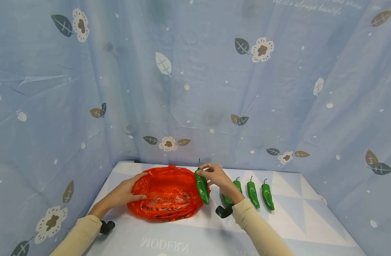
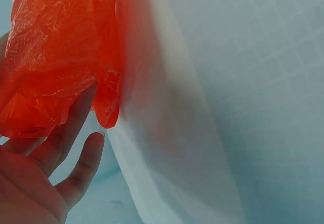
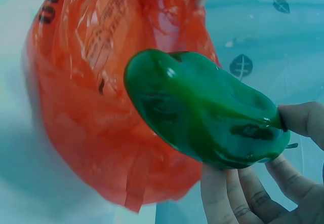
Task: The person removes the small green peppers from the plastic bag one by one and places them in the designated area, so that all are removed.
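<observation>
A red plastic bag (image 1: pixel 170 193) with dark print lies on the table, its sides bulging. My left hand (image 1: pixel 126 190) holds the bag's left side, thumb across the front and fingers toward the back; in the left wrist view some fingertips are hidden by the red plastic (image 2: pixel 61 57). In my right hand (image 1: pixel 216 176) is a green chili pepper (image 1: pixel 202 186), pinched near its stem end between thumb and fingers. The pepper hangs tip down at the bag's right edge. The right wrist view shows the pepper (image 3: pixel 202 110) in front of the bag (image 3: pixel 101 133).
Several more green peppers lie in a row to the right, among them one (image 1: pixel 252 195) in the middle and one (image 1: pixel 267 196) at the end. My right forearm partly covers the nearer ones. The pale patterned table (image 1: pixel 298 213) meets a blue floral curtain (image 1: pixel 208 89) behind.
</observation>
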Demonstrator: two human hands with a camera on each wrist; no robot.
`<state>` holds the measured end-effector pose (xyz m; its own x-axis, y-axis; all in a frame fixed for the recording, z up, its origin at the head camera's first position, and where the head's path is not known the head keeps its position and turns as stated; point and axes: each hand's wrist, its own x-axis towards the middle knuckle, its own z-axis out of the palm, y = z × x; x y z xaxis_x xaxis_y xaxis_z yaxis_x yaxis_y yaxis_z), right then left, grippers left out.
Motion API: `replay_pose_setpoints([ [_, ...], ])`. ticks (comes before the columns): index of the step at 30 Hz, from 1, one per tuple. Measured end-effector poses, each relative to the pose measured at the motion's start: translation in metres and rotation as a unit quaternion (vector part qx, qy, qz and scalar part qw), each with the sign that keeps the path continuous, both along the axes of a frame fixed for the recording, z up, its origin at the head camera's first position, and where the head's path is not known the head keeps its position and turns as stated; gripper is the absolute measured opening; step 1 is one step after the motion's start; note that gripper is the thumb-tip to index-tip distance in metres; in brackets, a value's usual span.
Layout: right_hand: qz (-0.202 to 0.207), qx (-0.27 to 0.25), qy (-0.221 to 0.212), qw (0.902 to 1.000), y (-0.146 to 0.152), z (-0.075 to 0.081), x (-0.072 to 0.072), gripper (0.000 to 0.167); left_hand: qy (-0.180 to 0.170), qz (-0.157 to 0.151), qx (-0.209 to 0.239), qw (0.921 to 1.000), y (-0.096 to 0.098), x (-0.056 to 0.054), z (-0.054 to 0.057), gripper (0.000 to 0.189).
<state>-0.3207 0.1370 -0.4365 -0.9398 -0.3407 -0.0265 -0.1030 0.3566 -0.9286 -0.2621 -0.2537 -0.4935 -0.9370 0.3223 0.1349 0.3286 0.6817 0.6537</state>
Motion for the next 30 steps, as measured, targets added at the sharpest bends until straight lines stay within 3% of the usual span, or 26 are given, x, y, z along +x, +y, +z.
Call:
replay_pose_setpoints([
  [9,-0.018,-0.003,-0.001,0.9998,0.022,-0.001,-0.002,0.037,0.026,-0.006,-0.005,0.9996,-0.004,0.000,-0.001,0.089],
  [30,-0.094,0.015,-0.016,0.9953,0.088,-0.007,0.003,0.043,0.012,-0.007,0.001,0.9999,-0.004,0.000,-0.001,0.090],
])
